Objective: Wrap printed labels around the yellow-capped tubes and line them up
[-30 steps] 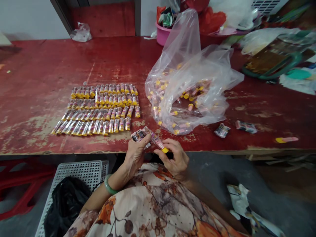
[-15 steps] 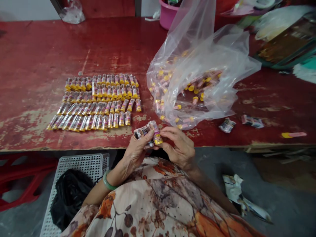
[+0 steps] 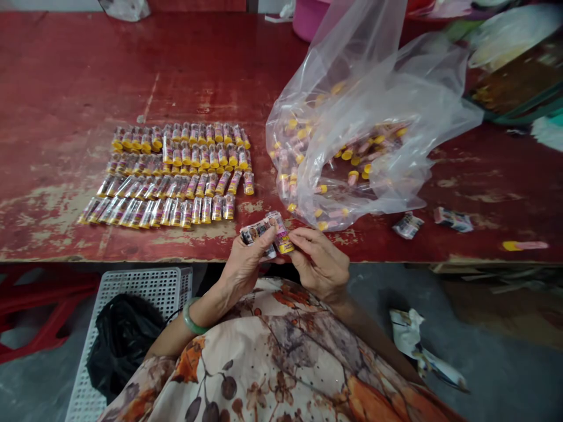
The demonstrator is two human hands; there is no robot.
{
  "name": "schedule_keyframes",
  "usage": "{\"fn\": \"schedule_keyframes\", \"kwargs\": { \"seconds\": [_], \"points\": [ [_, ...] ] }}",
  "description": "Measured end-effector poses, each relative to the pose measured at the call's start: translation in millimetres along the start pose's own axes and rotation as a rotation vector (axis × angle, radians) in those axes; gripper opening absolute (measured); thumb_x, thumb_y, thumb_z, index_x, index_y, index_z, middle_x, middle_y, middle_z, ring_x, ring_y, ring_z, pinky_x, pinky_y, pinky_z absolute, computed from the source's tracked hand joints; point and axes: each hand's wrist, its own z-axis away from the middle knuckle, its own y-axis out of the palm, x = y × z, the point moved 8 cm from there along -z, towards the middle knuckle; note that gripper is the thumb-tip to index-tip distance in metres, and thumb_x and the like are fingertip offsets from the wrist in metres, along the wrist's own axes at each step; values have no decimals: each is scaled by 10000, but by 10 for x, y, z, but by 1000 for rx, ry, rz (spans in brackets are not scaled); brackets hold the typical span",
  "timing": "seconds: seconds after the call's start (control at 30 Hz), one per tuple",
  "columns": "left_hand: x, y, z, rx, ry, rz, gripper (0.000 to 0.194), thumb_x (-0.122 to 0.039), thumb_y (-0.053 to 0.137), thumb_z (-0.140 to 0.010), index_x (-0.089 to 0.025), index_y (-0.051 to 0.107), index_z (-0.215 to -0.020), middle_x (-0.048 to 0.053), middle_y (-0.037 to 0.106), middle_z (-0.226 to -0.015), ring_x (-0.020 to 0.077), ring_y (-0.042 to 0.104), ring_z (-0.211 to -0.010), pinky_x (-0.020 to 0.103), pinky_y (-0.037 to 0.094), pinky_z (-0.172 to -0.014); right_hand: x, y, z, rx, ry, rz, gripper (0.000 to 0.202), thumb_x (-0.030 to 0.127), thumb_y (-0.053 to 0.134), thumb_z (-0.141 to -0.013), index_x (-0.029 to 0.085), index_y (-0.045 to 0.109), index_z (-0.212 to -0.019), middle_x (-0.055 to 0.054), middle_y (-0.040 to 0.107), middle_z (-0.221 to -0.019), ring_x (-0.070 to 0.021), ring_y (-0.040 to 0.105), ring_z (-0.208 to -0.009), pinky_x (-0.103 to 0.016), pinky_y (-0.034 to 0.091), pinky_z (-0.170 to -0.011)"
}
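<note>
Over the table's front edge, my left hand [image 3: 246, 255] is closed on a small stack of printed wrappers [image 3: 254, 233], thumb on top. A small printed tube [image 3: 284, 236] with a yellow end lies against that stack, beside the thumb. My right hand [image 3: 320, 258] has its fingertips drawn together at the tube's right edge, touching it. What lies under the fingers is hidden. Rows of wrapped tubes with yellow ends [image 3: 176, 189] lie to the left on the table. A clear plastic bag [image 3: 378, 193] holds many pink tubes with yellow caps on the right.
Two bundles of printed wrappers [image 3: 408, 225] [image 3: 454, 219] and a loose pink tube [image 3: 528, 245] lie on the red table [image 3: 65, 76] at right. A pink tub [image 3: 305, 20] stands behind the bag. Below are a white crate [image 3: 145, 281], a black bag [image 3: 123, 346] and a red stool [image 3: 44, 310].
The view has shifted slightly. My hands keep nearly the same pose, with the right fingertips still at the tube's edge and the left hand still on the wrappers.
</note>
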Motion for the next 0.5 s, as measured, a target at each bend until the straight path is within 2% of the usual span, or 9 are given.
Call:
{"fn": "schedule_keyframes", "kwargs": {
  "seconds": [0.17, 0.5],
  "points": [
    [33, -31, 24, 1, -7, 0, 308, -277, 861, -574, -134, 702, -796, 15, 676, -753, 100, 587, -573, 230, 539, -527, 77, 42, 20, -38, -79, 80, 410, 18, 564, -806, 183, 626, -1176, -115, 670, -1039, -186, 663, -922, -291, 580, -741],
    [-9, -57, 63, -29, -30, 29, 325, -315, 852, -590, -129, 691, -804, 15, 665, -721, 111, 588, -571, 244, 520, -534, 133, 101, 21, -16, -116, 158, 412, 55, 583, -810, 204, 623, -1192, -89, 690, -1024, -183, 686, -880, -286, 593, -729]
  ]
}}
